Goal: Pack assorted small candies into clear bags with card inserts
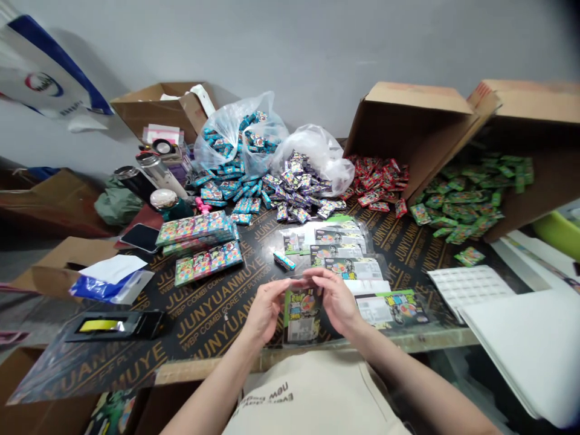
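A clear plastic bag with a green, black and white printed panel (302, 317) is upright in front of me at the table's front edge. My left hand (267, 307) pinches its upper left edge, and my right hand (336, 297) pinches the upper right edge, the fingertips nearly meeting at the top. Whether anything lies inside the bag I cannot make out. Just beyond my fingers lies a single blue packet (284, 261). More printed plastic bags (348, 266) overlap in a fanned row to the right, near my right hand.
Bundles of wrapped packets (208, 264) sit at left. Behind are heaps of blue packets (226, 181), purple packets (299, 184), red packets (378, 181) and green packets (466, 199), the last two in tipped cartons (417, 115). A phone (142, 237), bottles (158, 172) and a tape dispenser (115, 326) stand left.
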The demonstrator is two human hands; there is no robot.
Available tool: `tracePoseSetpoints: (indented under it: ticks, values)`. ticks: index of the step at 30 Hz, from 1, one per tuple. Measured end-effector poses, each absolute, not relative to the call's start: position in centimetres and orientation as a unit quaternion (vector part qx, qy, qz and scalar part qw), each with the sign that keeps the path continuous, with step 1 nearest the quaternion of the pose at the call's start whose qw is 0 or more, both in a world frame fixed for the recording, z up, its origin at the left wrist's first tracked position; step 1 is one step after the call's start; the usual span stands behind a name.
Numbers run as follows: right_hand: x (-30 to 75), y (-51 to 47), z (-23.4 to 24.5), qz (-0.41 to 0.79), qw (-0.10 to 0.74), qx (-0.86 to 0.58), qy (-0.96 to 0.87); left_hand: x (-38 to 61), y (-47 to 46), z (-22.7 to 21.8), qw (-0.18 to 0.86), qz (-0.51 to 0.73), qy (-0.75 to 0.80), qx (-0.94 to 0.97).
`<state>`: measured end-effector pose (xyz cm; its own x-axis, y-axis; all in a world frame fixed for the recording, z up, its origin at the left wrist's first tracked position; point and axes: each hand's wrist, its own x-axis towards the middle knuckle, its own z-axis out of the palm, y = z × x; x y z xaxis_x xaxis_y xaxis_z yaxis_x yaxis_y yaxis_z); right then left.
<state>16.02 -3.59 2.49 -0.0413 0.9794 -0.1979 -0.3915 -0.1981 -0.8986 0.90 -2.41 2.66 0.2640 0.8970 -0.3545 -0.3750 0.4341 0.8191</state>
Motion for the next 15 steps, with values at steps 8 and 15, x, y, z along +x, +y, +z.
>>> tracePoseSetpoints:
  ticks: [8,15]
  values:
    - [16.3,-3.6,0.7,0.448,0.596,-0.487,-0.456,-0.9,-1.6,4.8,0.535,0.416,0.451,0.581]
    - [17.9,-4.2,1.3,0.343,0.565,-0.456,-0.596,-1.5,-2.2,5.5,0.572,0.382,0.43,0.585]
